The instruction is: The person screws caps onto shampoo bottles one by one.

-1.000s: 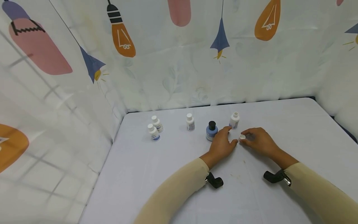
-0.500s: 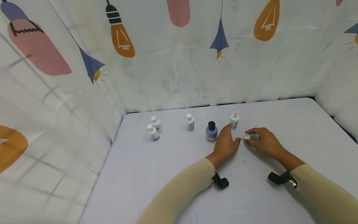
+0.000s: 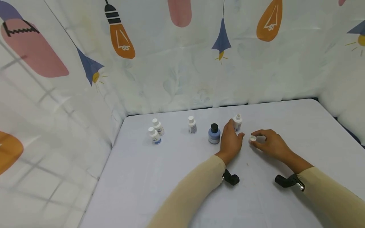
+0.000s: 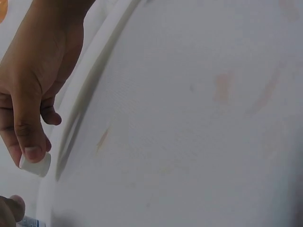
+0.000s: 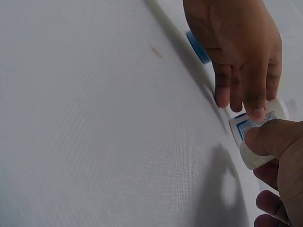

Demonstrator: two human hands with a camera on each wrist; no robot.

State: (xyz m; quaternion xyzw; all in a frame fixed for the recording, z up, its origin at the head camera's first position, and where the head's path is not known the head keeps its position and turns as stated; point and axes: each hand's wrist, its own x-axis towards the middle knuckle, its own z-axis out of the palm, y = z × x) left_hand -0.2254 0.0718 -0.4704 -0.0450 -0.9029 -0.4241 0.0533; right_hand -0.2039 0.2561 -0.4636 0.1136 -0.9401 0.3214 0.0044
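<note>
My right hand (image 3: 269,143) pinches a small white cap (image 3: 252,138) between thumb and fingertips, low over the table. The cap (image 4: 37,165) shows at the fingertips in the left wrist view. My left hand (image 3: 231,139) reaches around the near left side of an uncapped white bottle (image 3: 238,123), which stands upright with its threaded neck bare. In the right wrist view the left fingers hang extended beside the labelled bottle (image 5: 258,122), and the left thumb overlaps it. A blue bottle (image 3: 214,136) with a black cap stands just left of the left hand.
Farther left stands a capped white bottle (image 3: 192,124). Two more capped white bottles, a nearer one (image 3: 155,136) and one behind it (image 3: 158,127), stand close together at the left. The white table (image 3: 137,190) backs onto a patterned cloth (image 3: 182,79).
The left hand has moved farther in towards the uncapped bottle, its fingers now higher along the bottle's left side. The right hand has drawn slightly right with the cap, away from the left hand.
</note>
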